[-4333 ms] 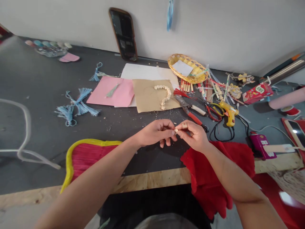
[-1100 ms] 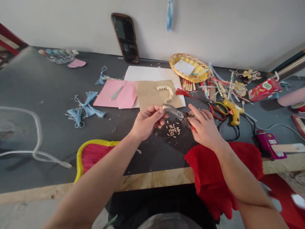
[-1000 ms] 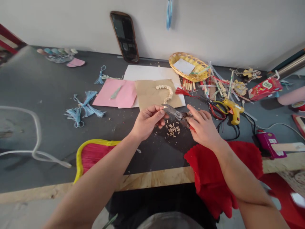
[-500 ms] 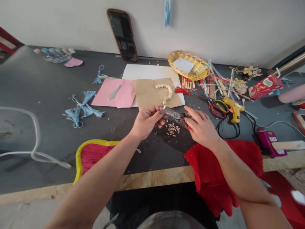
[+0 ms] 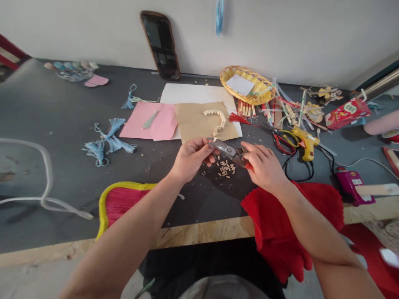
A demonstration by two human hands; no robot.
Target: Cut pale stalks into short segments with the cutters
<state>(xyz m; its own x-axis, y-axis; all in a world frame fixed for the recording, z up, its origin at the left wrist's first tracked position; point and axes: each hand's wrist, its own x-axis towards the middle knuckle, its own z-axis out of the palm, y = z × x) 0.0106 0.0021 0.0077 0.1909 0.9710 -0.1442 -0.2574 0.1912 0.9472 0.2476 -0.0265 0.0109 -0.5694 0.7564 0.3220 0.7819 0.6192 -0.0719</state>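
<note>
the cutters (image 5: 230,151) are held by the handles in the right hand (image 5: 264,167), just above the worktop (image 5: 193,209), and their metal blades are pointed at the left hand (image 5: 192,160). the left hand is closed narrow, with thumb and finger brought together at the blade tips. what is pinched there is hidden, so it cannot be told.

a small heap of pale bits (image 5: 226,168) is spread on the worktop, under and just beside the cutters. the brown paper (image 5: 191,122) is seen beyond the hands, and a curved string of pale pieces (image 5: 222,119) is laid on it. the glue gun (image 5: 307,144) is found on the right, and the red cloth (image 5: 280,220) is draped over the near edge, under the right arm.

the cutters look stiff and a bit heavy, so they are best held by the handles, well away from the blades. skin could be nipped if fingers are put too near the tips. the pale bits look hard, light and easy to knock about. they would be best picked up one by one, with a soft pinch at the sides.
</note>
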